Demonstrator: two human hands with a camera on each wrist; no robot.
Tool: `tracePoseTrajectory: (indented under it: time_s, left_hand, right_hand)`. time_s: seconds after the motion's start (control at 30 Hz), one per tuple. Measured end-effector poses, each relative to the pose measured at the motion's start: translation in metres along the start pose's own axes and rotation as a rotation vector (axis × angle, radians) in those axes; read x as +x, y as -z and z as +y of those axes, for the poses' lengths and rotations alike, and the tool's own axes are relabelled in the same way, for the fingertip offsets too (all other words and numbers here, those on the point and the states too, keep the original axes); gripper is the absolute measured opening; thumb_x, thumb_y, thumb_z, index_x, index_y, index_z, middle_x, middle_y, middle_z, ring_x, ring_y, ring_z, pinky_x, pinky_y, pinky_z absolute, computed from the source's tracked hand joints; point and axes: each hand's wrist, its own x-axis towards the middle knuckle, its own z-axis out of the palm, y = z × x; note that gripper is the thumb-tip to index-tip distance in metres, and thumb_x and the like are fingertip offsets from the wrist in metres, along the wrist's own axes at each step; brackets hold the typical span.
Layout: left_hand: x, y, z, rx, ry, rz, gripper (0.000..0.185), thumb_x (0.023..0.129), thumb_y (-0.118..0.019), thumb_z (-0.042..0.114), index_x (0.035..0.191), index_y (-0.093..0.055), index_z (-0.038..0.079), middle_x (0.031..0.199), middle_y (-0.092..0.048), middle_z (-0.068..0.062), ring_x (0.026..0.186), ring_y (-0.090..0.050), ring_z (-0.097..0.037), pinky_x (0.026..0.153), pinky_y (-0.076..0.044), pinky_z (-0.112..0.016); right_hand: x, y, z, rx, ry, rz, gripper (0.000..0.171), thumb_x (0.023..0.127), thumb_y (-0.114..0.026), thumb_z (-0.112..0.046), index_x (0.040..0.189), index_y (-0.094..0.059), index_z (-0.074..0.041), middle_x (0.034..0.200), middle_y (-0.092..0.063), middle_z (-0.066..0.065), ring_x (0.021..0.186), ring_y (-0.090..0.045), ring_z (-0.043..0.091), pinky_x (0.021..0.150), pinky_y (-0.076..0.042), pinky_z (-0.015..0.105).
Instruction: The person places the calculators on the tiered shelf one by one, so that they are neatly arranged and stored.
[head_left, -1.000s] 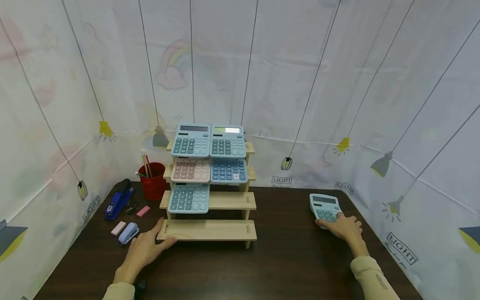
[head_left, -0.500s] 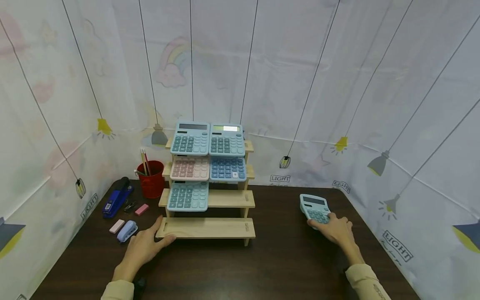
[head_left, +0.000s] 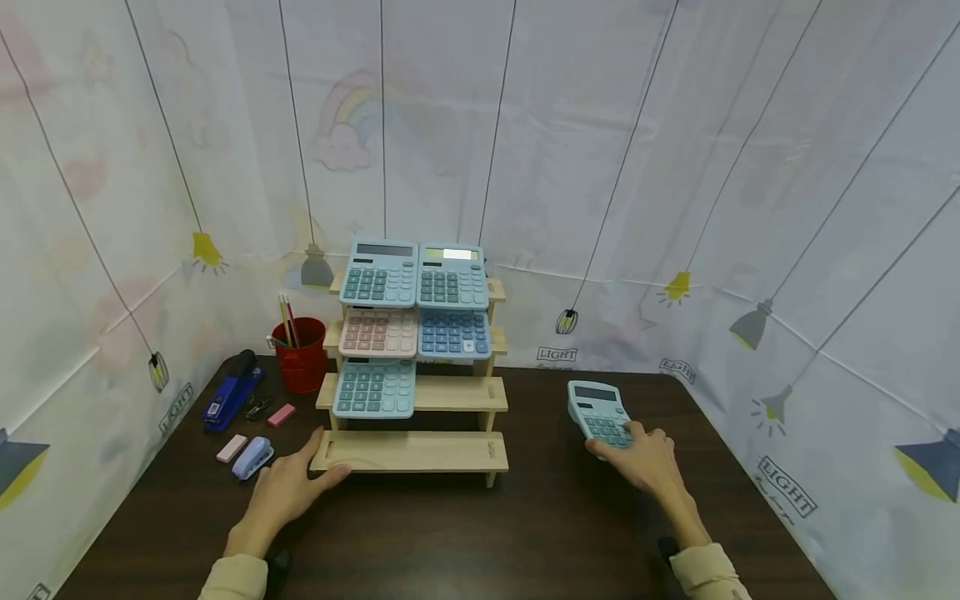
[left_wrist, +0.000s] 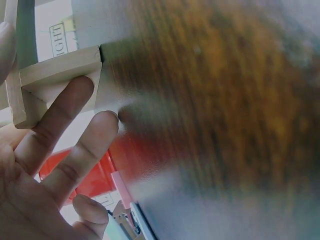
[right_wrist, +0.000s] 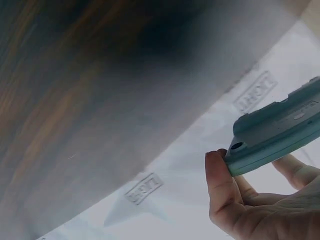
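Observation:
My right hand (head_left: 647, 457) grips the near end of a light blue calculator (head_left: 597, 407), its screen and most keys showing. In the right wrist view, the underside of this calculator (right_wrist: 280, 127) shows above the fingers, raised off the table. On the left, my left hand (head_left: 279, 496) rests at the left end of the lowest step of a wooden tiered stand (head_left: 420, 452), thumb and forefinger spread along its edges. Two straight fingers (left_wrist: 82, 150) reach past the stand's leg in the left wrist view. Several calculators (head_left: 378, 273) stand on the three upper tiers, one of them pink (head_left: 378, 333).
Left of the stand are a red pencil cup (head_left: 302, 367), a dark blue stapler (head_left: 231, 393), a small light blue stapler (head_left: 253, 457), and pink erasers (head_left: 281, 415). Printed cloth (head_left: 600, 125) walls in the back and sides of the dark wooden table (head_left: 480, 542).
My right hand has carried the light blue calculator leftward toward the stand. The left hand keeps its place at the lowest step, and the view shifts slightly.

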Motion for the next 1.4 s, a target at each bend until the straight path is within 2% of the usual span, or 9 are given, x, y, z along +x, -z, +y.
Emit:
tracePoseTrajectory:
  time_s: [0.33, 0.77, 0.93, 1.13, 1.4]
  left_hand:
    - [0.001, 0.0, 0.0, 0.014, 0.0, -0.004, 0.108, 0.085, -0.049, 0.082, 0.159, -0.027, 0.005, 0.143, -0.052, -0.033, 0.116, -0.062, -0.051, 0.088, -0.047, -0.064]
    - [0.003, -0.001, -0.002, 0.019, 0.005, -0.016, 0.11, 0.084, -0.047, 0.084, 0.159, -0.026, 0.006, 0.144, -0.051, -0.033, 0.119, -0.059, -0.053, 0.091, -0.043, -0.068]
    - [0.004, -0.001, -0.003, 0.016, 0.007, -0.015, 0.11, 0.084, -0.047, 0.084, 0.159, -0.027, 0.006, 0.145, -0.051, -0.033, 0.121, -0.059, -0.053, 0.092, -0.042, -0.069]
    - [0.004, -0.001, -0.002, 0.016, 0.007, -0.016, 0.11, 0.084, -0.047, 0.084, 0.159, -0.026, 0.006, 0.145, -0.051, -0.033, 0.12, -0.059, -0.052, 0.091, -0.043, -0.068]
    - [0.005, 0.0, -0.002, 0.013, 0.024, -0.034, 0.11, 0.084, -0.047, 0.084, 0.159, -0.026, 0.007, 0.146, -0.05, -0.032, 0.123, -0.058, -0.052, 0.092, -0.042, -0.068]
  right_hand:
    - [-0.023, -0.002, -0.045, 0.053, 0.03, 0.042, 0.108, 0.079, -0.059, -0.08, 0.15, -0.04, 0.0, 0.13, -0.044, 0.033, 0.114, -0.04, 0.044, 0.078, -0.042, 0.047]
    - [-0.047, -0.008, -0.107, 0.054, 0.091, 0.115, 0.104, 0.076, -0.063, -0.08, 0.147, -0.047, -0.006, 0.126, -0.046, 0.025, 0.113, -0.041, 0.037, 0.077, -0.036, 0.038]
    - [-0.055, -0.009, -0.123, 0.05, 0.136, 0.144, 0.1, 0.076, -0.066, -0.076, 0.146, -0.049, -0.007, 0.128, -0.047, 0.024, 0.112, -0.042, 0.035, 0.079, -0.039, 0.041]
    - [-0.062, -0.011, -0.14, 0.049, 0.175, 0.155, 0.094, 0.075, -0.069, -0.072, 0.143, -0.053, -0.01, 0.123, -0.049, 0.021, 0.107, -0.043, 0.031, 0.077, -0.039, 0.038]
    - [-0.071, -0.018, -0.161, 0.058, 0.285, 0.157, 0.091, 0.073, -0.071, -0.072, 0.14, -0.057, -0.013, 0.121, -0.052, 0.018, 0.103, -0.043, 0.028, 0.072, -0.036, 0.033]
